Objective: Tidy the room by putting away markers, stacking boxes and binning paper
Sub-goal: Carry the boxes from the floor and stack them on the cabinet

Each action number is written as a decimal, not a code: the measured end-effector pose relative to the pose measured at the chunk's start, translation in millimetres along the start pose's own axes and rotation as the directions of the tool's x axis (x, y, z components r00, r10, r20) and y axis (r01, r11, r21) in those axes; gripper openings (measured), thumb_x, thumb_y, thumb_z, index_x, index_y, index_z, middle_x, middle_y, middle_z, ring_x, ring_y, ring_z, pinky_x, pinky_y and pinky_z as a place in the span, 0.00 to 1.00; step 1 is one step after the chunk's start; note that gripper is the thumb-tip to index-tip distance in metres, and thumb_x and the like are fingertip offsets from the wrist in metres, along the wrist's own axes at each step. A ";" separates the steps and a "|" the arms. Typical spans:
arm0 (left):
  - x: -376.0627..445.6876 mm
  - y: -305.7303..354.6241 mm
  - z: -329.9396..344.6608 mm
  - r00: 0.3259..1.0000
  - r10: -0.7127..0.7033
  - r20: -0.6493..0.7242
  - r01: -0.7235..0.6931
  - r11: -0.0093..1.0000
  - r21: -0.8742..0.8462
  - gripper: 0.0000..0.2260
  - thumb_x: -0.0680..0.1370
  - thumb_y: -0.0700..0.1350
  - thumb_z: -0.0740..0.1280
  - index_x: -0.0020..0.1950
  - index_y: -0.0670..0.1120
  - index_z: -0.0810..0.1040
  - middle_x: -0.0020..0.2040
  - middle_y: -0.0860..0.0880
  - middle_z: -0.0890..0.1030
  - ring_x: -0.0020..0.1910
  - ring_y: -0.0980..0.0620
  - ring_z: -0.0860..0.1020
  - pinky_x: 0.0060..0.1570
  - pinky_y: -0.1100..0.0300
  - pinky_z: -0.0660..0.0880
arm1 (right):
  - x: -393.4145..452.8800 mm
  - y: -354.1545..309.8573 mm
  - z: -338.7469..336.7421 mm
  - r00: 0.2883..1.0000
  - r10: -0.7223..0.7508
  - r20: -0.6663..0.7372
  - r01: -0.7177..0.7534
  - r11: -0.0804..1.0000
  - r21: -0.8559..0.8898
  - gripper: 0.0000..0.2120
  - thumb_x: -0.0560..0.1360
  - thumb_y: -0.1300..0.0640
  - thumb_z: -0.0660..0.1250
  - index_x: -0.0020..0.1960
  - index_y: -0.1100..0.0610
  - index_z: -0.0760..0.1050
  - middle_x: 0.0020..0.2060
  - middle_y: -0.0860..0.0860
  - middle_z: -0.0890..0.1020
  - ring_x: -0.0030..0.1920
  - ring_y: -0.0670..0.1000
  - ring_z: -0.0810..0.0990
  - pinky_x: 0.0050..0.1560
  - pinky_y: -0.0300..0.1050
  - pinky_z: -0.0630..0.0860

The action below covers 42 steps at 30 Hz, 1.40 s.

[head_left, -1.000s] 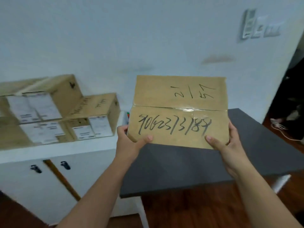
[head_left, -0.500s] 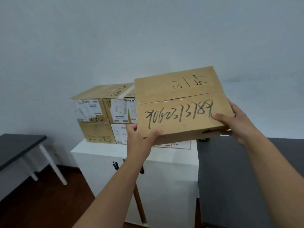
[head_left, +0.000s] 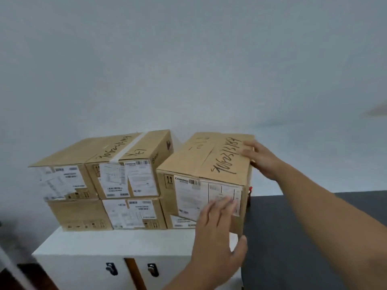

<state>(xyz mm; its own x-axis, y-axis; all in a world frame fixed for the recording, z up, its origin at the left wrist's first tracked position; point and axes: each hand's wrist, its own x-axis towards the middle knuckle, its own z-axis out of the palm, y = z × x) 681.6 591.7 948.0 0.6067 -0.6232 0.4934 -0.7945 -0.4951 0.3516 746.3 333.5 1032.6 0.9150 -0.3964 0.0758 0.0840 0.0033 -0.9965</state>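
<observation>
Cardboard box point(head_left: 209, 160): stiff, dry, squared-off, probably light to middling in weight, judging by how little of either hand bears on it. Not slippery, though the glossy label point(head_left: 201, 195) on the front gives less grip than bare card. Best taken at opposite faces or under a bottom edge, palms flat; corners likely to dent if knocked. Brown, taped along the top seam, with a long number in black marker across the lid and a barcode strip above the label. Sits at the right end of the cabinet point(head_left: 117, 241), over a lower box point(head_left: 180, 221), tipped slightly; cannot tell whether fully seated.

Left hand point(head_left: 215, 233) spread flat against the front face, fingers over the label, thumb hooked under the lower right corner. Right hand point(head_left: 261, 158) laid open over the far right top edge, fingers straight, pressing rather than gripping.

Just to the left, touching or nearly so, a stack of boxes point(head_left: 100, 181), two high and two wide, labelled alike, set back from the cabinet's front edge. To the right, a dark tabletop point(head_left: 303, 237) butting against the cabinet's right edge. Behind all, a plain pale wall point(head_left: 188, 70).
</observation>
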 end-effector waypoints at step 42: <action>123.1 -216.7 13.3 0.917 -0.140 -0.374 0.180 0.981 0.072 0.37 0.78 0.59 0.56 0.80 0.54 0.37 0.80 0.54 0.34 0.78 0.45 0.33 0.72 0.40 0.31 | 22.6 112.2 114.5 0.987 0.099 -0.129 -0.084 0.990 0.117 0.27 0.77 0.32 0.46 0.73 0.37 0.64 0.70 0.41 0.72 0.72 0.46 0.67 0.72 0.48 0.63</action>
<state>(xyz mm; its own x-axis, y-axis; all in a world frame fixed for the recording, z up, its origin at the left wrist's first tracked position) 928.8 614.2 922.0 0.6585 -0.2758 0.7002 -0.6688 -0.6411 0.3765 821.5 430.0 926.7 0.8603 -0.5089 -0.0283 0.0524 0.1436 -0.9883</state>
